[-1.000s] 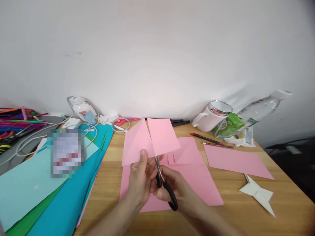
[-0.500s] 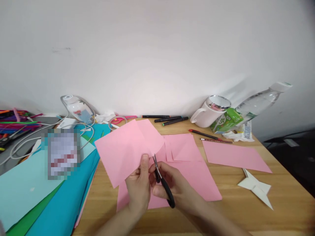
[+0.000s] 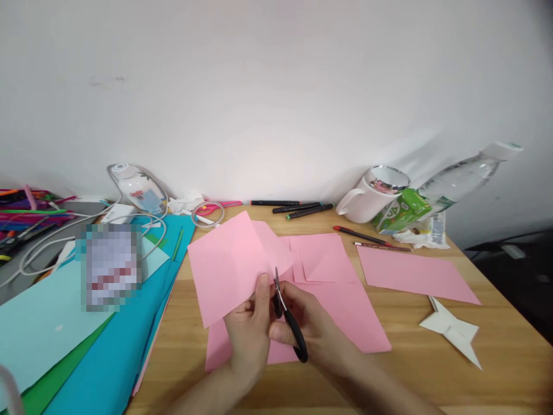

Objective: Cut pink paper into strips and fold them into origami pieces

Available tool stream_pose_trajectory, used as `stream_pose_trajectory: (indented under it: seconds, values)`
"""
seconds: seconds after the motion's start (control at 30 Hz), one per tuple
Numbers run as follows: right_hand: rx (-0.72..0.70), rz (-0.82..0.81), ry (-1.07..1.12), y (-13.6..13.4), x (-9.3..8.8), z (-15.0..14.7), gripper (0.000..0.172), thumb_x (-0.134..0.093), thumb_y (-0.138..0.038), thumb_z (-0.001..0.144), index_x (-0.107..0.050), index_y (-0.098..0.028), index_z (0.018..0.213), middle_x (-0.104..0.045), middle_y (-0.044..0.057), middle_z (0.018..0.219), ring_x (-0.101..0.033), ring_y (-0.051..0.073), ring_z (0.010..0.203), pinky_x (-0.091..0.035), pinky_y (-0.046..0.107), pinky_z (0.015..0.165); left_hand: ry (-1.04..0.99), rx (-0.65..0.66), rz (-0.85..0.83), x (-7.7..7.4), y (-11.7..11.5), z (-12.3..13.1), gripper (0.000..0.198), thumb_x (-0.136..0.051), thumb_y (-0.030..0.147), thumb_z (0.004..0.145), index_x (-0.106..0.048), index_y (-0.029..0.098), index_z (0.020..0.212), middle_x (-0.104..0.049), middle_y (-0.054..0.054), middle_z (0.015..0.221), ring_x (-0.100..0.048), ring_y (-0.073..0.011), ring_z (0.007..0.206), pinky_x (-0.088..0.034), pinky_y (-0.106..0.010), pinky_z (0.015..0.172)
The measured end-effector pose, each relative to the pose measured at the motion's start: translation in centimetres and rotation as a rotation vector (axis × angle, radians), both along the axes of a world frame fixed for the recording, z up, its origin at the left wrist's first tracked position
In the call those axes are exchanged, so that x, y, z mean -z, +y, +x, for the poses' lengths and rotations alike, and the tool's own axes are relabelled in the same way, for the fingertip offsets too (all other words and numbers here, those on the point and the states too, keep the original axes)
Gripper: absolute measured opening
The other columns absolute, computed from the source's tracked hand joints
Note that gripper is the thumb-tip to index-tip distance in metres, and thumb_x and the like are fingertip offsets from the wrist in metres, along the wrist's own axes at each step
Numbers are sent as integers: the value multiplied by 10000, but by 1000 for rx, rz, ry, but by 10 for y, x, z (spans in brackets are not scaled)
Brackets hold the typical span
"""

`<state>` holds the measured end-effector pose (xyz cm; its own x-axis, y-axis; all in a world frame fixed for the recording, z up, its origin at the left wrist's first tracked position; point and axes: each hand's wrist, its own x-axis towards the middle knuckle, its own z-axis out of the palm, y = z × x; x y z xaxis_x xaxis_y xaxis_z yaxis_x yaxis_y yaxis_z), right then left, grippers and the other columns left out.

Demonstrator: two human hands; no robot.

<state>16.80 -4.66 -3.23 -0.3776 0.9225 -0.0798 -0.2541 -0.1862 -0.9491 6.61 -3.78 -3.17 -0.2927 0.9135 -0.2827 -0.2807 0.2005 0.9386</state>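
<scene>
My left hand pinches a sheet of pink paper, thumb on top, holding it raised above the table. The sheet shows a crease and a flap bending away to the right. My right hand grips black-handled scissors, their blades pointing up at the lower right edge of the sheet, beside my left thumb. Whether the blades are fully closed on the paper is hard to see. Beneath both hands lie larger pink sheets, some folded, flat on the wooden table.
A pink strip and a white folded paper star lie right. Behind stand a mug, green box and tilted clear bottle. Black markers line the wall. Coloured sheets and a cable spread left.
The held pink sheet has shifted a little right and turned, its left part tilting more upright. Both hands and the scissors have moved slightly right with it.
</scene>
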Motion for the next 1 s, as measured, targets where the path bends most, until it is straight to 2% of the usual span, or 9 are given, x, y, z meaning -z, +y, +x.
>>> stream_pose_trajectory:
  seconds: [0.2, 0.4, 0.67, 0.87, 1.0]
  values:
    - [-26, 9, 18, 2, -1, 2, 353, -757, -336, 654, -553, -173, 891, -527, 0, 780, -474, 139, 746, -388, 257, 697, 31, -22, 9, 1, 1, 1, 347, -675, 427, 658, -621, 127, 492, -568, -3, 440, -517, -115, 413, -460, -206, 399]
    - [-30, 36, 31, 2, 0, 2, 342, -733, -357, 676, -555, -172, 901, -529, 9, 795, -480, 144, 760, -387, 263, 691, 73, -25, -4, -3, -1, 1, 348, -666, 434, 658, -618, 125, 504, -568, -4, 429, -514, -113, 391, -444, -200, 369]
    - [-16, 32, 13, 3, 1, 1, 368, -778, -327, 623, -562, -169, 877, -533, -3, 765, -472, 137, 741, -374, 250, 675, 146, -10, 21, -5, 0, 1, 374, -642, 424, 675, -574, 133, 450, -516, 10, 383, -475, -98, 358, -400, -187, 340]
    - [-4, 14, 5, 3, 1, 2, 373, -792, -308, 605, -571, -168, 870, -534, -6, 749, -473, 140, 731, -374, 251, 669, 133, -26, 15, -7, 0, 1, 356, -652, 421, 657, -591, 133, 456, -544, 3, 401, -491, -104, 366, -421, -191, 349]
    - [-7, 5, 12, 3, 1, 1, 355, -788, -304, 613, -577, -166, 864, -520, -13, 735, -474, 133, 714, -371, 245, 656, 144, -43, 41, -10, 1, 2, 296, -665, 383, 649, -636, 133, 493, -610, -12, 451, -555, -124, 411, -467, -190, 393]
